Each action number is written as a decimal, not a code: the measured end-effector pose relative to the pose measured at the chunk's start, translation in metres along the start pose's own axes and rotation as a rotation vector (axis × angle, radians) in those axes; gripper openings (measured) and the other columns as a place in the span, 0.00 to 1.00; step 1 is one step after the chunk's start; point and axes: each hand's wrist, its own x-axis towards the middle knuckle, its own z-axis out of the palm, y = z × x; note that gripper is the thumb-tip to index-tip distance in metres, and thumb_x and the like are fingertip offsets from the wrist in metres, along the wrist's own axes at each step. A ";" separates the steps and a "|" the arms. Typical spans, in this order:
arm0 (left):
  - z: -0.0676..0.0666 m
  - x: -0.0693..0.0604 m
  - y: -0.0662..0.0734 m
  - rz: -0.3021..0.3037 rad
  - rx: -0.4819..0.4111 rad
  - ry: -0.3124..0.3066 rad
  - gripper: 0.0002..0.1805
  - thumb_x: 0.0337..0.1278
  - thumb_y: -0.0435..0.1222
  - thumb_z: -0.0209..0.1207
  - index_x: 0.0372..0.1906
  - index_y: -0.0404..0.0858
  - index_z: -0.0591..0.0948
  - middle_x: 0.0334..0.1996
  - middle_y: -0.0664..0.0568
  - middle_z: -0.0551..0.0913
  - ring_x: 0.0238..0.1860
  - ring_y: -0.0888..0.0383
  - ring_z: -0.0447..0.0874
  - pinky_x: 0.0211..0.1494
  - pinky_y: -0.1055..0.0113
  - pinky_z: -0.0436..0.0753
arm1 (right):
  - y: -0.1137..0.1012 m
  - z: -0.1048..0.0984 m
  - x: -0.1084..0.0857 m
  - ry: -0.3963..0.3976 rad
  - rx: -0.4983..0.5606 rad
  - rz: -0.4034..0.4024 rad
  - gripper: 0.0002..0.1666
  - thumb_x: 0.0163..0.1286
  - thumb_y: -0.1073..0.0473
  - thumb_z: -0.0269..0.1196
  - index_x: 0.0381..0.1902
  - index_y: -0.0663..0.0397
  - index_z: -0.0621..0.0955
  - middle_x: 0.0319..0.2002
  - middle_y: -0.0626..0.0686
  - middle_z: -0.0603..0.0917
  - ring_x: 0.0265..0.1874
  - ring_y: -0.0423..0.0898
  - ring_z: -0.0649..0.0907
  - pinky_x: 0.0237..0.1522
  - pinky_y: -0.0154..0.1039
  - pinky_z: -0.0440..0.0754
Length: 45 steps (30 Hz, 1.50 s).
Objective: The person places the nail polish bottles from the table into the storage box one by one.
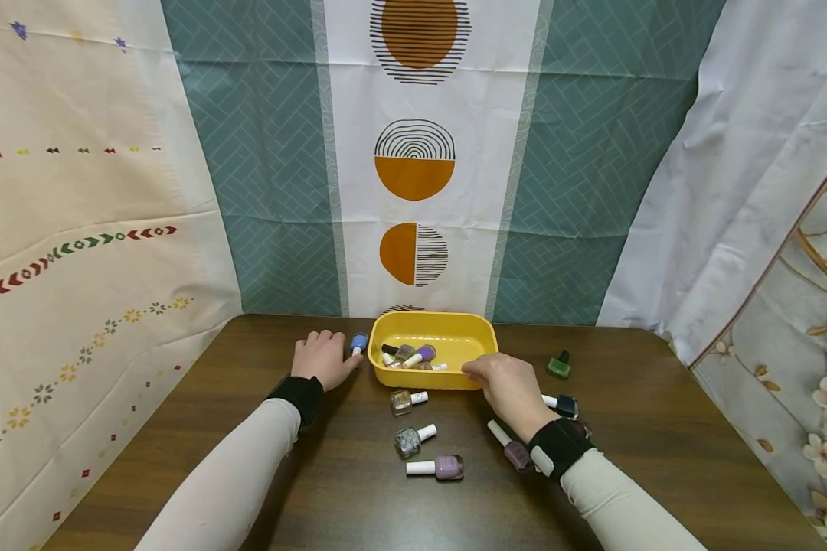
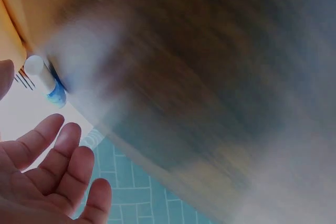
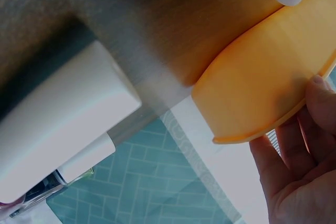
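Note:
A yellow plastic tub [image 1: 420,379] stands near the back of the table with several nail polish bottles lying in its left half, among them one with a purple bottle [image 1: 426,352]. My right hand [image 1: 513,386] pinches the tub's rim at its front right corner; in the right wrist view the thumb lies against the outer wall [image 3: 257,82]. To the left of the tub, my left hand [image 1: 322,358] is by a blue nail polish bottle [image 1: 359,343] with a white cap. In the left wrist view its fingers [image 2: 71,174] are loosely bent, apart from that bottle [image 2: 56,96].
In front of the tub lie a glittery gold bottle [image 1: 401,402], a grey-green one [image 1: 408,442] and a lilac one [image 1: 449,467]. A mauve bottle [image 1: 517,455] and a dark blue one [image 1: 567,406] lie near the right wrist. Farther right is a green bottle [image 1: 559,367].

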 end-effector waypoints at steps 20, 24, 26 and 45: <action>0.006 0.014 0.007 -0.043 0.020 -0.082 0.23 0.71 0.51 0.72 0.35 0.35 0.83 0.26 0.46 0.82 0.34 0.42 0.83 0.46 0.46 0.82 | 0.000 -0.001 0.001 -0.030 0.009 0.013 0.11 0.70 0.64 0.77 0.49 0.50 0.95 0.43 0.50 0.94 0.44 0.50 0.92 0.51 0.53 0.91; 0.006 0.014 0.006 -0.036 0.035 -0.060 0.20 0.71 0.47 0.72 0.35 0.34 0.84 0.28 0.44 0.85 0.35 0.40 0.85 0.46 0.44 0.83 | 0.000 -0.002 0.001 -0.034 0.017 0.017 0.11 0.70 0.64 0.77 0.49 0.49 0.95 0.44 0.50 0.95 0.45 0.50 0.92 0.52 0.53 0.91; 0.006 0.014 0.006 -0.032 0.044 -0.049 0.18 0.71 0.45 0.72 0.36 0.33 0.84 0.29 0.42 0.86 0.36 0.39 0.86 0.45 0.44 0.84 | 0.000 -0.002 0.001 -0.033 0.018 0.017 0.11 0.70 0.64 0.77 0.49 0.49 0.95 0.44 0.50 0.95 0.45 0.50 0.92 0.51 0.54 0.91; 0.008 0.015 0.005 -0.049 0.048 -0.075 0.13 0.71 0.40 0.70 0.32 0.35 0.86 0.27 0.45 0.84 0.34 0.41 0.86 0.46 0.44 0.84 | -0.001 -0.002 0.001 -0.040 0.011 0.030 0.11 0.70 0.64 0.77 0.50 0.50 0.95 0.44 0.50 0.95 0.45 0.50 0.92 0.52 0.53 0.91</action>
